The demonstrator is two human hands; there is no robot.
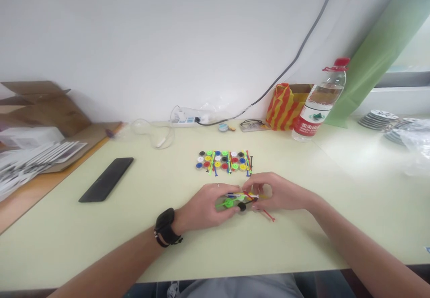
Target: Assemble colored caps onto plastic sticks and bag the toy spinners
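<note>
My left hand, a dark watch on its wrist, curves around a small cluster of coloured plastic pieces on the table. Its thumb lies by a black disc, and a green disc sits between thumb and fingers. From the other side my right hand closes on thin plastic sticks in the same cluster, its fingers bent. A red stick pokes out below that hand. Parts of the cluster are hidden by my fingers. Just beyond lie rows of coloured discs with thin sticks laid across them.
A black phone-like slab lies at left, near a cardboard box and stacked white cards. Against the wall are a power strip, a striped bag and a water bottle. Stacked discs stand far right.
</note>
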